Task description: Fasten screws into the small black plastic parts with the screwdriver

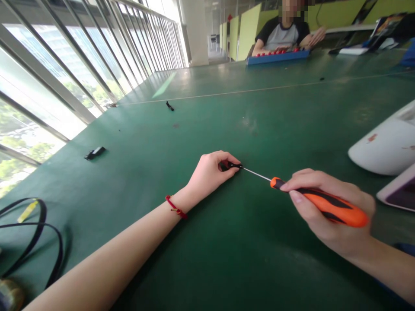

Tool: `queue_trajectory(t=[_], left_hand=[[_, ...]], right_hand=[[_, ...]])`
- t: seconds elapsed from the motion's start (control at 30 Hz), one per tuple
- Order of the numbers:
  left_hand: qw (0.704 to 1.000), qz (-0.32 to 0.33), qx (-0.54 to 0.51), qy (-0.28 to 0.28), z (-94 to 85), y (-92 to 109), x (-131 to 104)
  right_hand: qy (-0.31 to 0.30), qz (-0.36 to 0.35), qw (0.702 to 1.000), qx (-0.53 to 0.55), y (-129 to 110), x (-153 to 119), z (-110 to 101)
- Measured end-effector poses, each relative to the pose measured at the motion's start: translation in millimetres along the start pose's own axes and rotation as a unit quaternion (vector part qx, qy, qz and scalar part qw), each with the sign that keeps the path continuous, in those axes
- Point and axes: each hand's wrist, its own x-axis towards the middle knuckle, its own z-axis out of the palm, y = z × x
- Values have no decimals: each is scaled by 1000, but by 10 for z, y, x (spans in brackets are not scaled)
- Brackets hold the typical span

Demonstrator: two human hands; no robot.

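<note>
My left hand, with a red cord bracelet at the wrist, pinches a small black part just above the green table. What kind of part it is cannot be made out, as the fingers cover much of it. My right hand is wrapped around the orange and black handle of a screwdriver. The thin metal shaft points left, and its tip meets the end of the black part.
Small black pieces lie at the left and farther back. A black cable loops at the left edge. White objects stand at the right. Across the table, a person sits behind a blue tray. Railings line the left.
</note>
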Motion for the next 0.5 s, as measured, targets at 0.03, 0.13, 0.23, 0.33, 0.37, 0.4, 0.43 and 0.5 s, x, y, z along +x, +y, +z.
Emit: queue_trajectory(t=[0.03,0.13,0.23,0.33,0.37,0.4,0.43,0.5], left_hand=[[1000,0,2,-1,-1,7,0],[1000,6,10,-1,0,26,-6],[999,17,29,10,7,40,-24],[998,25,53,22,12,44,-37],[998,28,59,23,13,44,-40],[997,30,61,23,13,44,-41],[997,32,62,23,12,45,-42],[997,34,63,22,11,46,-41]], right_hand=[[0,-2,1000,-3,-1,-1,-2],[-20,5,1000,-4,-6,15,2],[-36,14,999,2,-14,33,9],[7,11,1000,1,-15,29,5],[17,13,1000,-2,-13,25,2],[21,16,1000,-3,-9,21,-1],[19,18,1000,-2,-3,18,-3],[7,18,1000,3,10,17,-2]])
